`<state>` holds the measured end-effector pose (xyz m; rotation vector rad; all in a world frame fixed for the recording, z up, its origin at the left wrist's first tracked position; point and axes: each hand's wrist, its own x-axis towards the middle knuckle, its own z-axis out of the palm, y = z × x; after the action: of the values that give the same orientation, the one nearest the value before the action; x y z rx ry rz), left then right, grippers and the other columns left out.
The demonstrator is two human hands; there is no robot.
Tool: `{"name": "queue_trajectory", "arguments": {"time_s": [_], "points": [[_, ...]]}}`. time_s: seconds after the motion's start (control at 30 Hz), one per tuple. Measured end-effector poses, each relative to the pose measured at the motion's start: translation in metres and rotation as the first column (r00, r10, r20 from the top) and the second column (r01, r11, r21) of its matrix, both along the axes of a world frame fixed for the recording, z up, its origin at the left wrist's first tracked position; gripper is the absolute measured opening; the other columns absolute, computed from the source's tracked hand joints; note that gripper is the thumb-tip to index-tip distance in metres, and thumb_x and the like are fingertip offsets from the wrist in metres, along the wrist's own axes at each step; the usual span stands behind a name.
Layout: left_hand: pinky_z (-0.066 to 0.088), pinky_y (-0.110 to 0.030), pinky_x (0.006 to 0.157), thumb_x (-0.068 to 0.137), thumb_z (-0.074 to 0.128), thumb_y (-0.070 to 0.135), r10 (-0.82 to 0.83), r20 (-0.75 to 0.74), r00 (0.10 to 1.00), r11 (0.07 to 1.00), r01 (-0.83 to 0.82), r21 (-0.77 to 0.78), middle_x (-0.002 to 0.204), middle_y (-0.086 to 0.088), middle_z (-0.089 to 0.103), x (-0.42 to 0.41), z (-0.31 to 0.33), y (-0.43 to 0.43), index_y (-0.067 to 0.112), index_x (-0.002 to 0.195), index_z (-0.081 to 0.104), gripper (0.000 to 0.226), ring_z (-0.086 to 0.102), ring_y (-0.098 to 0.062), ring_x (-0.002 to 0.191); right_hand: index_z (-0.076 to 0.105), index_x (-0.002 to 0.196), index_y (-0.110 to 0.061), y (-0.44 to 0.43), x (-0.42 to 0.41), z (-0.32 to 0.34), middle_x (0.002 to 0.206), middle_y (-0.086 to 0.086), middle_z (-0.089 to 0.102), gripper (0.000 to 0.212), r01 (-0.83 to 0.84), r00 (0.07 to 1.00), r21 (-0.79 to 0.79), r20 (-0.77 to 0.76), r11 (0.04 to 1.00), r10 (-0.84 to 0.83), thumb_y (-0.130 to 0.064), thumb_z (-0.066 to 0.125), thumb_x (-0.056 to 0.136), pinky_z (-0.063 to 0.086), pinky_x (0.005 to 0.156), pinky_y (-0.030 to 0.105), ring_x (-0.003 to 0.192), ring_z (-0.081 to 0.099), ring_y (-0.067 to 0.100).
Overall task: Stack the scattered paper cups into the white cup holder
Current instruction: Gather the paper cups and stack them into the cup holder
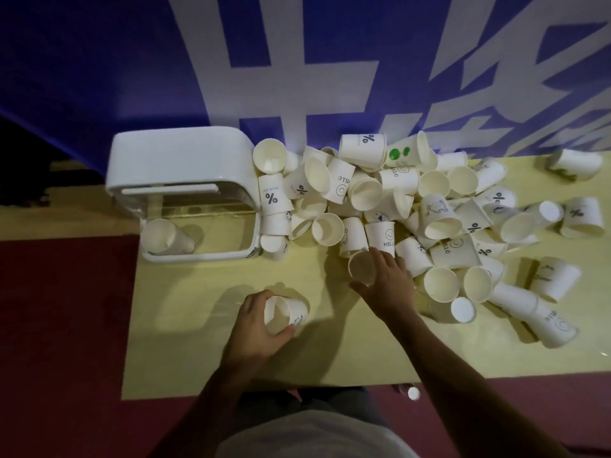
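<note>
Table (pixel 205 358): pale yellow top, its long edge toward me.

- Far left corner: white cup holder (pixel 178 160) with a clear front, standing on the top.
- Centre to right: heap of paper cups (pixel 396 200), white, mostly on their sides. Some are printed "HELLO" or "%". The heap touches the holder's right side.
- Near right: nested stack (pixel 529 309) of cups, lying on its side.
- Far right: single cup (pixel 577 163) on its side, apart from the heap.
</note>
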<state>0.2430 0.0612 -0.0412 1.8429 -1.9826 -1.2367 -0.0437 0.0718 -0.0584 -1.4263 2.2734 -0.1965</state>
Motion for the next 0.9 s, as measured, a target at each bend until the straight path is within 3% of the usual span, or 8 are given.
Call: {"name": "queue_trajectory", "arguments": {"time_s": [0.1, 0.27, 0.43, 0.53, 0.67, 0.9], "points": [[0.046, -0.034, 0.101, 0.075, 0.085, 0.041, 0.003, -0.005, 1.000, 1.000, -0.003, -0.001, 0.131, 0.008, 0.049, 0.005, 0.001, -0.003, 0.027, 0.136, 0.052, 0.071, 0.050, -0.015, 0.120, 0.048, 0.145, -0.016, 0.001, 0.002, 0.000, 0.136, 0.005, 0.061, 0.086, 0.001, 1.000, -0.026, -0.013, 1.000, -0.001, -0.054, 0.081, 0.076, 0.047, 0.095, 0.048, 0.121, 0.054, 0.033], [0.043, -0.031, 0.104, 0.074, 0.088, 0.038, 0.020, -0.058, 0.998, 1.000, -0.021, -0.013, 0.134, 0.006, 0.053, 0.015, 0.006, -0.013, 0.024, 0.138, 0.054, 0.074, 0.051, -0.015, 0.123, 0.059, 0.126, -0.011, 0.005, 0.018, 0.008, 0.115, 0.009, 0.067, 0.076, 0.047, 0.999, -0.174, -0.001, 0.984, -0.047, -0.053, 0.086, 0.070, 0.049, 0.078, 0.042, 0.100, 0.060, 0.035], [0.041, -0.022, 0.094, 0.070, 0.091, 0.043, 0.059, -0.138, 0.989, 0.995, -0.070, -0.077, 0.126, 0.015, 0.058, 0.042, 0.028, -0.033, 0.030, 0.130, 0.058, 0.069, 0.051, -0.006, 0.115, 0.056, 0.127, -0.012, -0.002, 0.066, 0.039, 0.115, 0.007, 0.066, 0.074, 0.170, 0.977, -0.256, 0.167, 0.952, -0.130, -0.051, 0.087, 0.072, 0.053, 0.082, 0.041, 0.103, 0.060, 0.029], [0.045, -0.027, 0.093, 0.069, 0.092, 0.042, 0.100, -0.167, 0.981, 0.984, -0.123, -0.131, 0.121, 0.018, 0.058, 0.069, 0.049, -0.052, 0.033, 0.126, 0.059, 0.066, 0.052, -0.007, 0.112, 0.054, 0.128, -0.019, -0.018, 0.106, 0.062, 0.110, -0.005, 0.064, 0.073, 0.248, 0.941, -0.248, 0.293, 0.937, -0.171, -0.052, 0.087, 0.072, 0.050, 0.079, 0.033, 0.100, 0.059, 0.017], [0.047, -0.031, 0.097, 0.068, 0.092, 0.043, 0.169, -0.193, 0.967, 0.955, -0.209, -0.209, 0.125, 0.011, 0.061, 0.117, 0.066, -0.083, 0.026, 0.127, 0.062, 0.068, 0.055, -0.012, 0.117, 0.055, 0.126, -0.023, -0.041, 0.161, 0.082, 0.108, -0.013, 0.062, 0.069, 0.236, 0.907, -0.278, 0.406, 0.931, -0.109, -0.052, 0.086, 0.072, 0.044, 0.076, 0.023, 0.095, 0.057, 0.004], [0.048, -0.033, 0.095, 0.067, 0.094, 0.040, 0.243, -0.240, 0.940, 0.896, -0.312, -0.316, 0.128, 0.007, 0.059, 0.185, 0.082, -0.141, 0.022, 0.126, 0.063, 0.069, 0.057, -0.017, 0.117, 0.053, 0.118, -0.043, -0.076, 0.236, 0.089, 0.109, -0.027, 0.061, 0.061, 0.228, 0.862, -0.255, 0.501, 0.939, -0.073, -0.054, 0.088, 0.069, 0.057, 0.079, 0.041, 0.097, 0.063, 0.010]]}}
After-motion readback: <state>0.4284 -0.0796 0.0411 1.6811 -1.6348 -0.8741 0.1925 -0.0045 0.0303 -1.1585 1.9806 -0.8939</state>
